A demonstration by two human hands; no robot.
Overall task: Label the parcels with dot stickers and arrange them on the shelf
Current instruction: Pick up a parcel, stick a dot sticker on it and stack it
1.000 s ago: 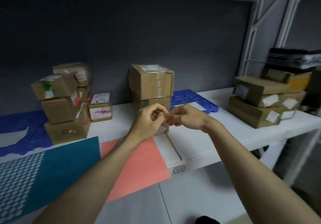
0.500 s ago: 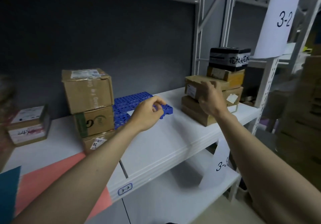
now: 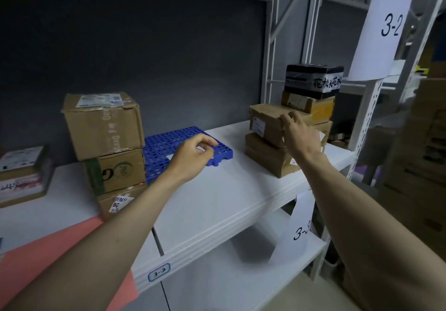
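Observation:
My right hand [image 3: 298, 134] rests on a flat brown parcel [image 3: 263, 122] that tops the front of the right-hand stack, fingers curled over its upper front edge. Under it lies a second brown parcel [image 3: 263, 156]. Behind them a black box [image 3: 313, 78] sits on a yellow-brown box [image 3: 306, 100]. My left hand [image 3: 193, 156] hovers over the blue perforated mat [image 3: 164, 149], thumb and forefinger drawn into a loose pinch; whether a dot sticker is between them is too small to see. A stack of three cardboard parcels [image 3: 103, 124] stands left of the mat.
All of this sits on a white shelf [image 3: 217, 202] with a "3-2" tag [image 3: 159, 272] on its front edge. A salmon sheet [image 3: 60, 250] lies at the near left, another box [image 3: 21, 175] at the far left. A white upright post [image 3: 366, 122] and stacked cartons stand to the right.
The view swung right from the left stacks. My hands, together a second ago, parted: the right reached to the right-hand stack, the left stayed over the blue mat.

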